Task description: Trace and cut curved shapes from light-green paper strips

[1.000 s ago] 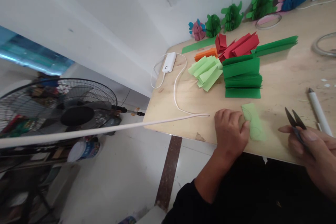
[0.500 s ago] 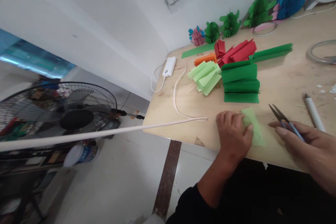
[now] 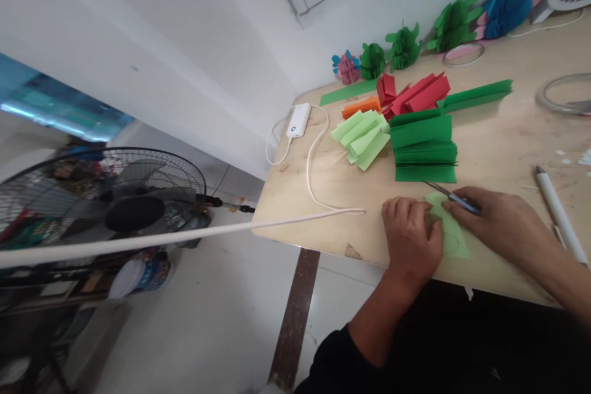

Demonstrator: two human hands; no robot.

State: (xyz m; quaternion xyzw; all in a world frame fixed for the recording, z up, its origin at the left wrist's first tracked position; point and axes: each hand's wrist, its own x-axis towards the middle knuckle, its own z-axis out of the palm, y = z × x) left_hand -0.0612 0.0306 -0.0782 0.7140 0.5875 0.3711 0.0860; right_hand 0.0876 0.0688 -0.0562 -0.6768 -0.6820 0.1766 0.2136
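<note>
A folded light green paper strip (image 3: pixel 450 235) lies near the front edge of the wooden table (image 3: pixel 503 141). My left hand (image 3: pixel 412 235) rests on its left side, fingers curled down, pinning it to the wood. My right hand (image 3: pixel 496 221) is closed around small thread snips (image 3: pixel 450 195), whose blades lie over the strip's far end and point left.
Behind the strip are folded paper stacks: dark green (image 3: pixel 423 148), light green (image 3: pixel 363 133), red (image 3: pixel 418 91), orange (image 3: pixel 361 106). A white power bank (image 3: pixel 298 120) with a cable (image 3: pixel 310 163) lies left. A white tube (image 3: pixel 555 209) lies right. A standing fan (image 3: pixel 99 209) is left of the table.
My right hand has moved left with the snips from the table's right side until it reaches the light green strip. My left hand has stayed on the strip.
</note>
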